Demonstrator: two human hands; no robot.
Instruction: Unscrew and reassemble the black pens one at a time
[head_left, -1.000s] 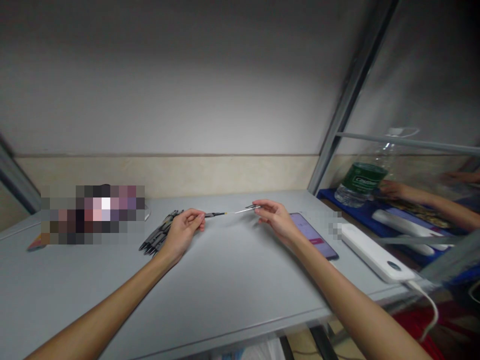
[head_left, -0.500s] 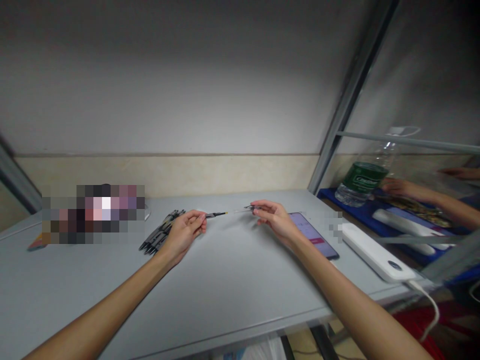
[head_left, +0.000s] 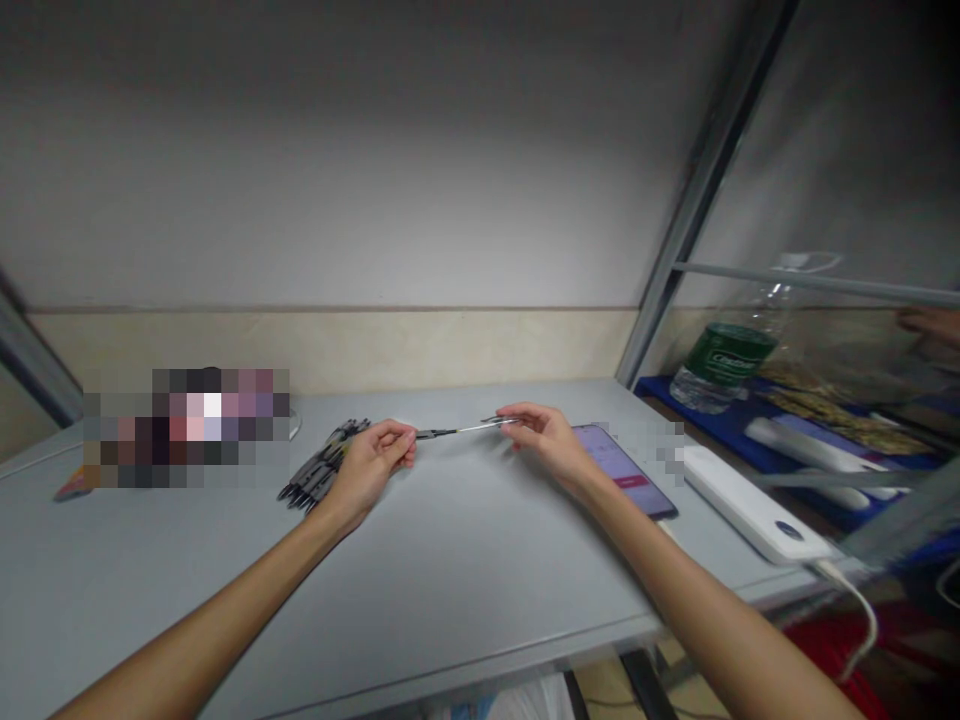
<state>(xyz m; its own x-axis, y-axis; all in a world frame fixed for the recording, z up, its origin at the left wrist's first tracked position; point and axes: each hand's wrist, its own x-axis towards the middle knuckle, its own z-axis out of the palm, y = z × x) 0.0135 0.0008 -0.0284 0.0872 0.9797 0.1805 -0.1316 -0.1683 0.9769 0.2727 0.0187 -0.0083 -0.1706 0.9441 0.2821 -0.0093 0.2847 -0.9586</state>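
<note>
My left hand (head_left: 375,458) pinches a dark pen barrel (head_left: 437,434), whose narrow end points right. From that end a thin, pale pen refill (head_left: 474,428) runs across to my right hand (head_left: 546,440), closed on its other end with thumb and fingers. A slim dark piece, perhaps a clip (head_left: 491,418), also sticks out of the right fingers. Both hands hover above the grey table (head_left: 450,570). Behind the left wrist lies a bundle of several dark pens (head_left: 319,475), partly covered by that hand.
A phone (head_left: 630,475) with its screen lit lies by my right forearm. Farther right is a white power bank (head_left: 750,505) with a cable (head_left: 862,610). A water bottle (head_left: 727,350) stands beyond the metal frame (head_left: 675,250). Blurred items sit at the left back.
The refill in my right hand has met the end of the barrel, where a gap showed before. My left hand has barely moved. Another person's hand at the far right has drawn back.
</note>
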